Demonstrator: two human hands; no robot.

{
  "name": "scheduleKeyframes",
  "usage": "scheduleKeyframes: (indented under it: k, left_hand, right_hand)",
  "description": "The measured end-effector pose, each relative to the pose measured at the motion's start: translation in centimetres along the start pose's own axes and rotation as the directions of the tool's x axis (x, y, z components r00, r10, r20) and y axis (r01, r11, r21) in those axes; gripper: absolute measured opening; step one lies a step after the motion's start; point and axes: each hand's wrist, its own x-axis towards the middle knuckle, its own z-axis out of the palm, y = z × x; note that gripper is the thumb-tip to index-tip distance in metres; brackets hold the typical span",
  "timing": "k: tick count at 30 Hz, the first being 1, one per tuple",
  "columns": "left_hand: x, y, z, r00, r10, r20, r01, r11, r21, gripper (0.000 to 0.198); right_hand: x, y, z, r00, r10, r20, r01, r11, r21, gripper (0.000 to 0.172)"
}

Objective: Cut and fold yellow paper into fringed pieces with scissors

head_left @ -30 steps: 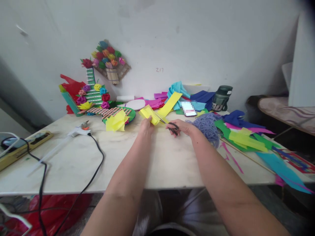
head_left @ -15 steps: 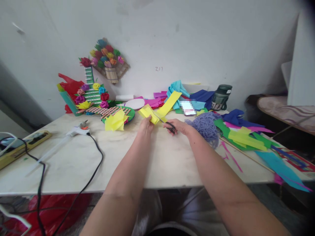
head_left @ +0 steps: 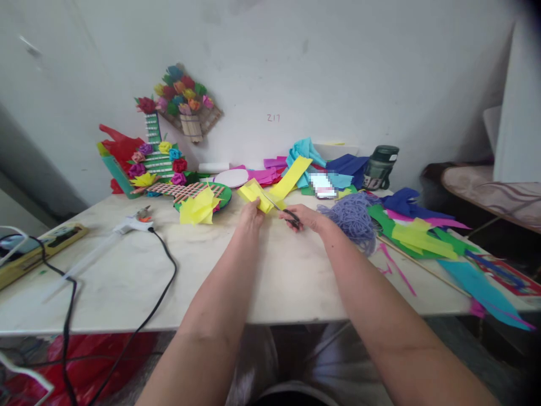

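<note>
My left hand (head_left: pixel 252 213) pinches a folded piece of yellow crepe paper (head_left: pixel 255 195) above the middle of the table. In my right hand (head_left: pixel 305 217) is a pair of dark-handled scissors (head_left: pixel 291 216), fingers wrapped round the handles. The scissors' blades point left and lie against the yellow paper; whether they are closed on it I cannot make out. Behind my hands a longer yellow paper strip (head_left: pixel 292 179) slants up to the right. A crumpled yellow paper piece (head_left: pixel 198 207) lies to the left, partly over a green base with a woven lattice.
A glue gun (head_left: pixel 134 224) with a black cord lies left, near a yellow power strip (head_left: pixel 67 239). Paper-flower crafts (head_left: pixel 159 152) stand at the back left. Purple yarn (head_left: pixel 350 217), a phone (head_left: pixel 323 186), a dark bottle (head_left: pixel 380 168) and coloured paper sheets (head_left: pixel 418 237) are on the right.
Hardly anything differs. Both hands keep the same hold on paper and scissors, and the whole view has shifted very slightly.
</note>
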Motion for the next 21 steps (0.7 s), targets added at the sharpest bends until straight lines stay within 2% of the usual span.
scheduleKeyframes:
  k: [14,21]
  left_hand:
    - [0.3,-0.02,-0.09,1.0,0.0,-0.025,-0.001,1.0,-0.019,0.028]
    - [0.79,-0.25,-0.48,0.999,0.037,0.011,-0.037,0.999,-0.01,0.026]
  right_hand:
    - [0.57,0.43,0.12,1.0,0.016,-0.026,-0.016,1.0,0.002,0.03]
    - [0.37,0.07,0.15,0.999,0.01,-0.043,-0.009,1.0,0.015,0.033]
